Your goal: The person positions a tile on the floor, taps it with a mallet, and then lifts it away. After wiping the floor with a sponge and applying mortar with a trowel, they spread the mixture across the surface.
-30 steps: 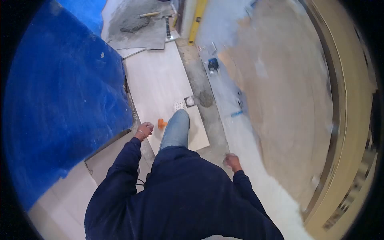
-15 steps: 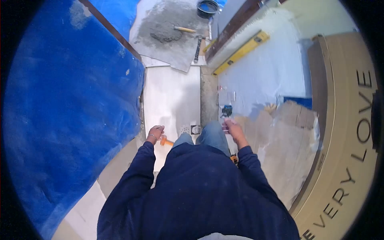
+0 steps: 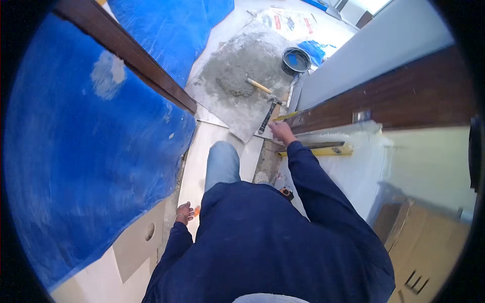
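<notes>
My right hand (image 3: pixel 282 132) reaches forward beside the dark wood door frame, back of the hand up, its fingers partly hidden. Just ahead and left of it lies a hammer (image 3: pixel 267 119) with a black handle. A thin yellow piece (image 3: pixel 286 116) lies close past the fingertips. Under my right forearm, a yellow spirit level (image 3: pixel 331 150) rests along the frame. My left hand (image 3: pixel 186 213) hangs low on the left with fingers apart, holding nothing. Next to its fingertips is an orange object (image 3: pixel 197 211), half covered by my body. Pale tile (image 3: pixel 198 159) runs beneath my knee.
Grey mortar (image 3: pixel 235 83) is heaped on a board ahead, a wooden-handled tool (image 3: pixel 258 85) in it. A black bucket (image 3: pixel 296 61) stands behind. Blue sheeting (image 3: pixel 101 146) covers the left side. At lower right is a cardboard box (image 3: pixel 429 247); a tape measure (image 3: pixel 286 193) sits at my waist.
My body has leaned forward and the view has shifted ahead. My right hand has moved from beside my knee to near the hammer; my left hand stays low by the orange object.
</notes>
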Motion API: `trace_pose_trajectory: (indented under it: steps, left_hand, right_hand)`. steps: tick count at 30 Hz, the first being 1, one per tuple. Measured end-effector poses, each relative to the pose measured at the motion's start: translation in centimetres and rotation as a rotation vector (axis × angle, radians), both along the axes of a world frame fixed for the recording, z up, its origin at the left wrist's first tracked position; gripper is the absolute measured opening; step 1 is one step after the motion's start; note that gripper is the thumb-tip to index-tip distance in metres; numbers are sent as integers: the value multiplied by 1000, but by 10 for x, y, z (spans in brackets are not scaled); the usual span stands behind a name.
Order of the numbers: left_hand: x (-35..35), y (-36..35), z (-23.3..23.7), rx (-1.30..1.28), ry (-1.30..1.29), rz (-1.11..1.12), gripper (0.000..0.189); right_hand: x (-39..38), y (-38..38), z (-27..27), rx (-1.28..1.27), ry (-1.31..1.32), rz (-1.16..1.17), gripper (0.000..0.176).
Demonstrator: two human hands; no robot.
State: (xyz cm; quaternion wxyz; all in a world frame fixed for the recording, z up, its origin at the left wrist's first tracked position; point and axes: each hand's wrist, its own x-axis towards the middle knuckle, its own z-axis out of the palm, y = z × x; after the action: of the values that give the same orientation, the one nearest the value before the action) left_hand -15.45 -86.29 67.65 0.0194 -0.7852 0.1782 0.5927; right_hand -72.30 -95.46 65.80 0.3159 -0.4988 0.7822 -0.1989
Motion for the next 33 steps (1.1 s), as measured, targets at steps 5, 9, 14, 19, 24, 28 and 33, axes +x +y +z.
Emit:
trace_pose_trajectory:
  steps: [5,9,14,19,24,28,33]
  left_hand:
    - [-42,-79,-20,173,57,-134,37]
    - [-91,-243,-81,176,88,-422,39]
    - [-223,-451,25,-695,105,-681,47]
    - [-289,-536,122,-660,410,-306,47]
    - [-272,-557,108,-653,357,-249,58]
    - [-273,-577,110,-597,365,-125,53]
    - [-303,-628,107,-529,323,-36,47]
  right_hand:
    - [-14,-123,4,168,-296,-147,49]
    - [-34,-201,-67,153,164,214,44]
    - [-36,-270,26,382,-106,-57,43]
    - [-81,-322,45,235,-197,-232,44]
    - [-120,-348,40,240,-247,-396,47]
    - [-157,-369,14,569,-233,-321,23]
    - [-197,-389,-5,419,299,119,39]
